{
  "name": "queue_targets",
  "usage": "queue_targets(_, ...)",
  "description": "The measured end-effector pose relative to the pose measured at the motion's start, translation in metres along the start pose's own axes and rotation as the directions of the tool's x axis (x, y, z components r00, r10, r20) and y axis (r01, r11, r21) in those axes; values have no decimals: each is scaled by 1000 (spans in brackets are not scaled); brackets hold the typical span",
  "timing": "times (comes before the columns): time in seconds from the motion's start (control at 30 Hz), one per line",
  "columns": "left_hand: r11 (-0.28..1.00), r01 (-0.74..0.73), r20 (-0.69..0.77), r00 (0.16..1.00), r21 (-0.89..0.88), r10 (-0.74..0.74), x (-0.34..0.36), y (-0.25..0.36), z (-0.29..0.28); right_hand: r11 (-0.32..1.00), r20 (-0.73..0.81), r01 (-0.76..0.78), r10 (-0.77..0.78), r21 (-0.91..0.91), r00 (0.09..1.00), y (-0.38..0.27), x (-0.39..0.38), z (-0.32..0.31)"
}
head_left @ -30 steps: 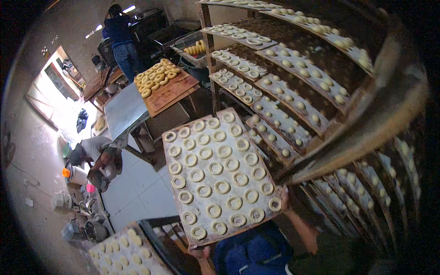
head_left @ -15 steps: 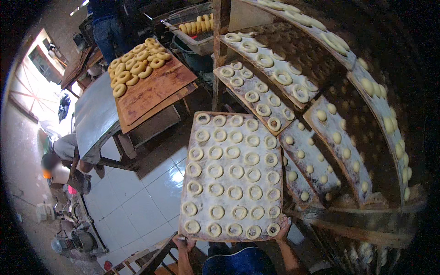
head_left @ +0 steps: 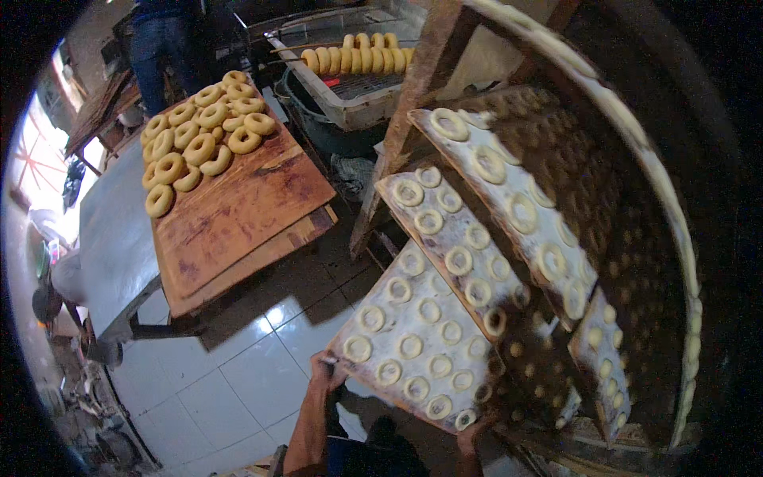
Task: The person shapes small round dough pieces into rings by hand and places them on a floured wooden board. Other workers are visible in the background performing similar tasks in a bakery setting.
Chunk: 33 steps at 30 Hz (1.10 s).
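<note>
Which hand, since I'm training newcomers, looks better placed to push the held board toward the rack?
Probably the left hand: it grips the board by the corner farther from the rack; the right hand is at a nearer corner.

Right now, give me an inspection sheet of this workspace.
Surface: stained brown wooden board with golden dough rings toward its far end.
Work items: floured wooden tray bearing pale dough rings; far part hidden by a floured rack tray.
Clutter: blurred jumble at the left edge, too unclear to name.
Hands: left hand grips the tray's left corner; right hand at its near corner.
Cables: nothing seen.
Surroundings: brown wooden rack at right; person in blue jeans beyond the board; pale tiled floor.
</note>
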<state>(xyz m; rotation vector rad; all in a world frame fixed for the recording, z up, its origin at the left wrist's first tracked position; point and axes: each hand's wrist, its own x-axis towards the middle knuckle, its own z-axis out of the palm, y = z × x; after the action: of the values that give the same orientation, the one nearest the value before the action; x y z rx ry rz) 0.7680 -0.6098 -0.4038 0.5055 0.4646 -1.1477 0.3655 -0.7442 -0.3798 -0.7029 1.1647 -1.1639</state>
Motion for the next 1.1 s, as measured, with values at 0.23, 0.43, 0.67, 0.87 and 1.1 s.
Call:
queue_targets(0.23, 987, 83, 96, 991, 140, -97, 135, 50, 92, 981, -200, 97, -130, -169, 971, 6, 59, 84)
queue_targets(0.43, 988, 147, 203, 967, 50, -154, 214, 65, 130, 969, -254, 99, -157, -228, 954, 13, 95, 122)
queue_targets(0.67, 990, 68, 52, 996, 126, -75, 288, 56, 113, 959, -272, 80, -156, -271, 950, 23, 120, 155)
queue_targets(0.87, 999, 31, 345, 938, 32, -40, 320, 56, 95, 959, -270, 67, -145, -277, 952, 33, 133, 175)
queue_targets(1.1, 989, -24, 237, 970, -144, 58, 287, 37, 171, 945, -254, 51, -138, -323, 957, 30, 138, 184)
